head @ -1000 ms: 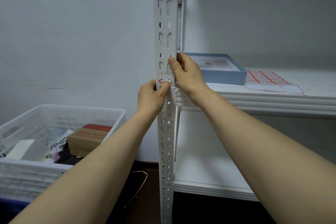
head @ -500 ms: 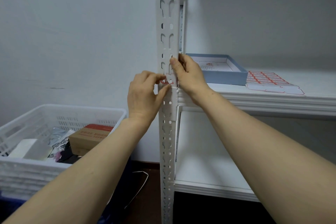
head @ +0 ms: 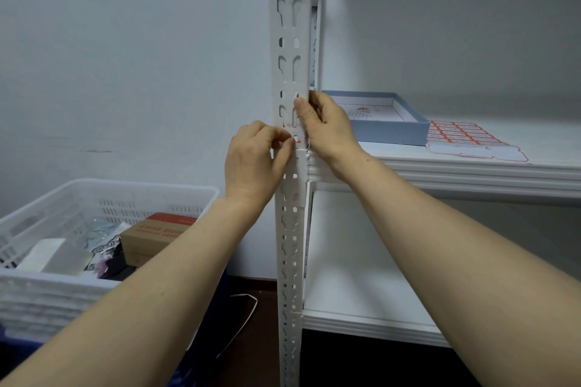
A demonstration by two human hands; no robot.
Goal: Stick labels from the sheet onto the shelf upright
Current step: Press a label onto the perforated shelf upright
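The white perforated shelf upright (head: 290,41) runs down the middle of the view. A small white label with red print (head: 298,139) lies on its face just above the shelf level. My left hand (head: 256,160) has its fingers curled, and thumb and fingertips pinch the label's left edge against the upright. My right hand (head: 327,127) wraps round the upright's right edge, thumb pressed on the face above the label. The label sheet (head: 468,138) with rows of red-bordered labels lies flat on the shelf (head: 471,173) to the right.
A shallow blue box (head: 380,118) sits on the shelf behind my right hand, left of the sheet. A white plastic crate (head: 63,242) at the lower left holds a brown carton (head: 154,236) and several small items. A lower shelf board (head: 361,302) is below.
My left hand has risen from below the label and turned knuckles-up, its fingertips now curled onto the label's left edge. My right hand stays in place on the upright.
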